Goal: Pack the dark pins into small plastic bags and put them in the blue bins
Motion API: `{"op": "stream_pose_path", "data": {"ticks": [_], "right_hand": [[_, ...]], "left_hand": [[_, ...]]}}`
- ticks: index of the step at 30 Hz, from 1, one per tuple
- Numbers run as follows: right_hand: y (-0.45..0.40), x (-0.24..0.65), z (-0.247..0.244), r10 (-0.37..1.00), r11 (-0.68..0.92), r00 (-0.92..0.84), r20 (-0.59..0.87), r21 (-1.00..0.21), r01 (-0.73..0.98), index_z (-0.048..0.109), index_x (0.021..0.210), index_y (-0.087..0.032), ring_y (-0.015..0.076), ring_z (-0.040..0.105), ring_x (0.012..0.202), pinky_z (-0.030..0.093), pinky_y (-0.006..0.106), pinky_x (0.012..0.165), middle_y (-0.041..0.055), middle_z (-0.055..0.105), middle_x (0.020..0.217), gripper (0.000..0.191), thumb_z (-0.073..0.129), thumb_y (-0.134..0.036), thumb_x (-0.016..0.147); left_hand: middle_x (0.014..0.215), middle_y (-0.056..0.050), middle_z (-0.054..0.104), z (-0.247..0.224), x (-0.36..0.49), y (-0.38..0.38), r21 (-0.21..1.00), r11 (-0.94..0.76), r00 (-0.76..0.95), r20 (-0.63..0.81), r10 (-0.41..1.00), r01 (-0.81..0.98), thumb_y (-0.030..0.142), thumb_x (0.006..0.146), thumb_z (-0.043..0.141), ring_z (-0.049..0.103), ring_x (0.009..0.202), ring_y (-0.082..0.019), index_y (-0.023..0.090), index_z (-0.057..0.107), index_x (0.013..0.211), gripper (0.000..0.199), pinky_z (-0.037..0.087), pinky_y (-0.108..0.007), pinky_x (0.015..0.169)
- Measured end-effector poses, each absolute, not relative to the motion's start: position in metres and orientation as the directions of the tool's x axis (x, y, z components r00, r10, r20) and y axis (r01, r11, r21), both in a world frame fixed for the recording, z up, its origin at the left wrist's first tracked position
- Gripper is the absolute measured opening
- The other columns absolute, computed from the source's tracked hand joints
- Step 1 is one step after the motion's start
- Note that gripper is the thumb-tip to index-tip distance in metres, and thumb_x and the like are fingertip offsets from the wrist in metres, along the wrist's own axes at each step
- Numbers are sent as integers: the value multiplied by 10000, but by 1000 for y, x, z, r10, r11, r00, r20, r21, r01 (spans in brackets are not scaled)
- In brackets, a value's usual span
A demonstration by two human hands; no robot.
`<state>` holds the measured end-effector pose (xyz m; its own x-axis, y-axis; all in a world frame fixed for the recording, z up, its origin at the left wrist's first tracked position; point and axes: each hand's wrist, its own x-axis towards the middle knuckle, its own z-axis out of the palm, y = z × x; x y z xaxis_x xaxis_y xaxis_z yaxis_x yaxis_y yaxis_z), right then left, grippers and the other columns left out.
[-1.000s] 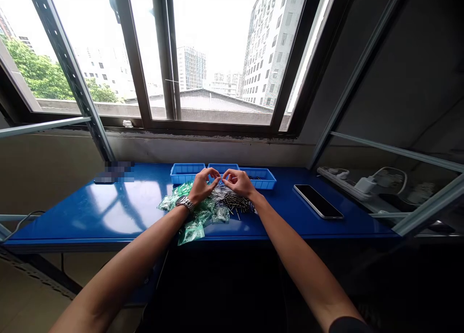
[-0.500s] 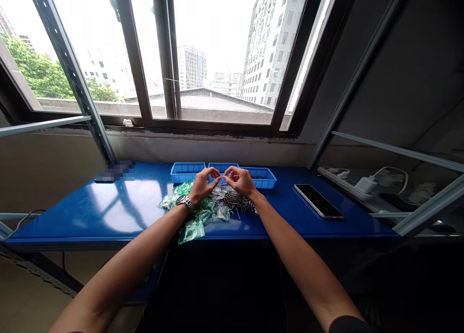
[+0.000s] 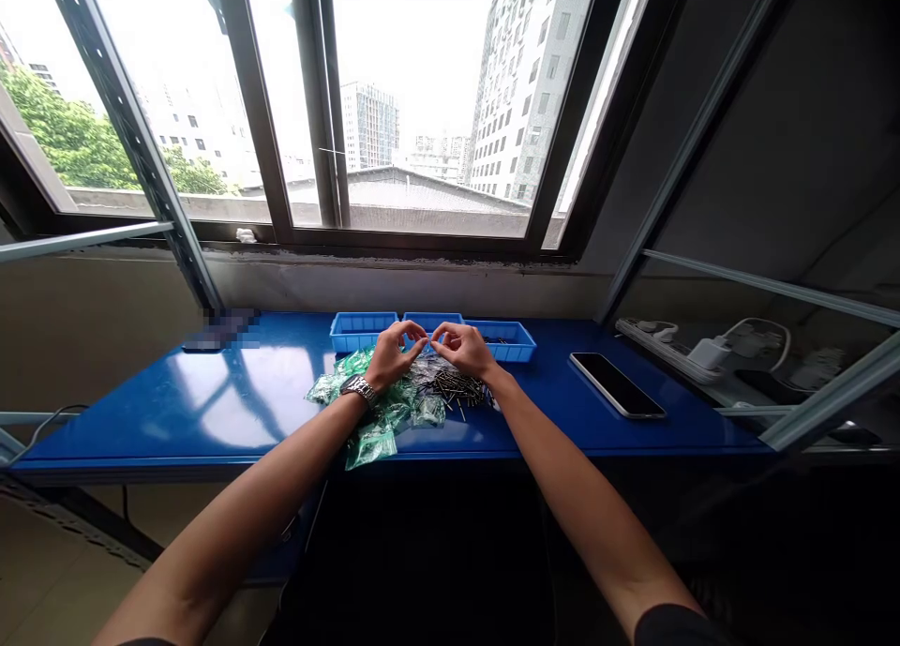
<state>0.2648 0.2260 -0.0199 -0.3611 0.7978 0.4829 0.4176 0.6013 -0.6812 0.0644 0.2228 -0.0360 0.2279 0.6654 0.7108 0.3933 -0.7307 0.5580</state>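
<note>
Though much as before — left hand point(image 3: 396, 353) and right hand point(image 3: 464, 350) close together, both in near-closed pinches — contents unclear.

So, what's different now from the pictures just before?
Hardly anything! The whole view slid a tiny bit, as if the head camera tipped. I can't see anything picked up or let go. The left hand and right hand still have their fingertips close together; what's between them is too small to tell. The green packets, thin metal pieces, blue bins and phone stayed put.
</note>
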Motion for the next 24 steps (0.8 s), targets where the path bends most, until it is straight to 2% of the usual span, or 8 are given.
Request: {"op": "stream_pose_path", "data": {"ticks": [4, 11, 18, 24], "right_hand": [[229, 264, -24, 793, 603, -412, 449, -673, 428, 706, 884, -169, 104, 448, 503, 337, 220, 495, -33, 525, 580, 246, 691, -409, 830], [227, 266, -20, 769, 638, -327, 549, -631, 441, 702, 866, -168, 112, 474, 539, 393, 235, 521, -6, 559, 645, 256, 681, -423, 860], [224, 262, -20, 756, 654, -324, 570, -633, 414, 674, 882, -179, 118, 479, 539, 374, 235, 504, -17, 535, 626, 257, 683, -435, 862], [225, 266, -18, 765, 644, -350, 541, -621, 447, 679, 861, -178, 113, 476, 536, 385, 237, 525, -25, 532, 614, 233, 666, -410, 875]], "left_hand": [[880, -47, 713, -35, 65, 222, 563, -736, 241, 707, 665, 378, 322, 924, 691, 635, 826, -199, 193, 691, 931, 129, 457, -320, 709], [886, -47, 721, -36, 65, 222, 574, -711, 215, 697, 684, 406, 335, 940, 664, 628, 816, -199, 197, 694, 918, 143, 464, -328, 714], [866, -55, 717, -37, 66, 221, 498, -747, 338, 679, 652, 440, 316, 932, 679, 622, 851, -222, 202, 698, 903, 119, 479, -333, 715], [885, -44, 714, -35, 66, 220, 538, -731, 255, 703, 664, 421, 318, 952, 661, 627, 827, -198, 196, 697, 920, 131, 462, -320, 713]]}}
